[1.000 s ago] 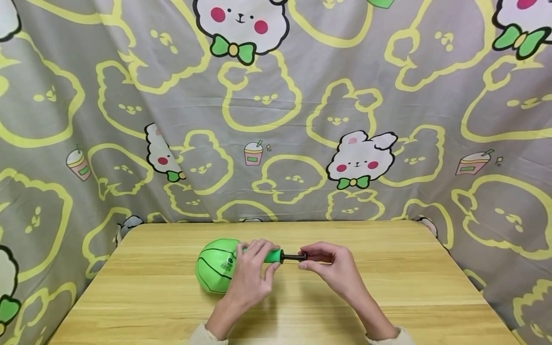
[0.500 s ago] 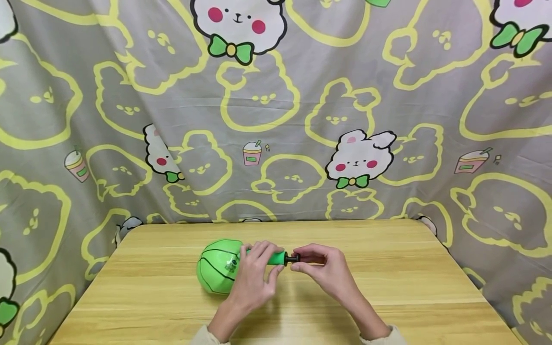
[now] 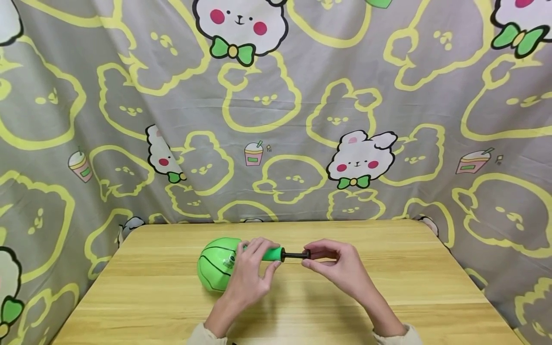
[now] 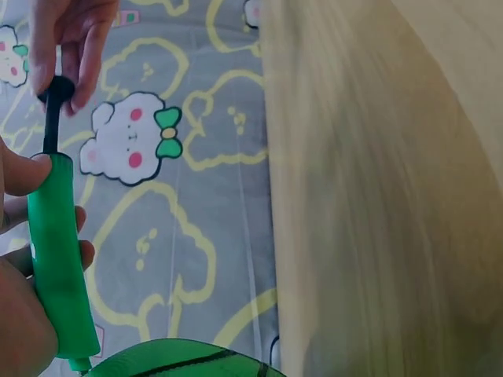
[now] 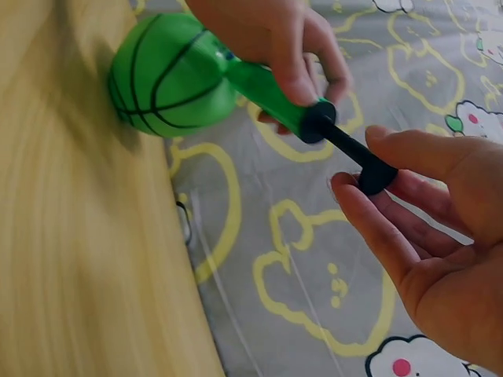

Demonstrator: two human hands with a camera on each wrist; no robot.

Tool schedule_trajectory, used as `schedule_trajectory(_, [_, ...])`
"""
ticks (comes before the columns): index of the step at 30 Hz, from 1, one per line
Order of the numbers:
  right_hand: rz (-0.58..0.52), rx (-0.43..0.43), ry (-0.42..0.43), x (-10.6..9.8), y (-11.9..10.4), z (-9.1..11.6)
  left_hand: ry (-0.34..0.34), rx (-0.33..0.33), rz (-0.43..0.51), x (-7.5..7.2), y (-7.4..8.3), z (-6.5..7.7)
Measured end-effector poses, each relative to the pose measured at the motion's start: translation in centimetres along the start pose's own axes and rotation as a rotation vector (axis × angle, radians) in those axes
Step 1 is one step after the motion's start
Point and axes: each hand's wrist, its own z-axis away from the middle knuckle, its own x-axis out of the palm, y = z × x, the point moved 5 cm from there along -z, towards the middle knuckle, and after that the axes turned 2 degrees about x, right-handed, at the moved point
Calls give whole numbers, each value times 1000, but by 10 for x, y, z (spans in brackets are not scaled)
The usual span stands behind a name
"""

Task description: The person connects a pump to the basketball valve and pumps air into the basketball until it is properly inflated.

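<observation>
Left grip (image 3: 249,277) wraps pump (image 4: 61,267); right grip (image 3: 338,263) pinches handle (image 5: 376,178). Ball (image 5: 169,78) just beyond left grip, meeting nozzle (image 4: 80,364). Skewed push could wrench nozzle loose; light pinch could let handle slip from right grip.

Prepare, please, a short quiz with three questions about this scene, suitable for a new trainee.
1. Which hand holds the green pump barrel?
2. True or false: the black rod is pushed completely inside the barrel.
3. Choose the main colour of the ball: a) red, b) green, c) blue.

Key:
1. The left hand.
2. False; part of the black rod shows outside.
3. b) green.
</observation>
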Motion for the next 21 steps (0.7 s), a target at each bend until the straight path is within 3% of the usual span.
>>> schedule_trajectory(12, [24, -44, 26, -34, -4, 2, 64, -12, 24, -14, -16, -1])
schedule_trajectory(21, [46, -46, 12, -38, -4, 2, 67, 2, 19, -14, -15, -1])
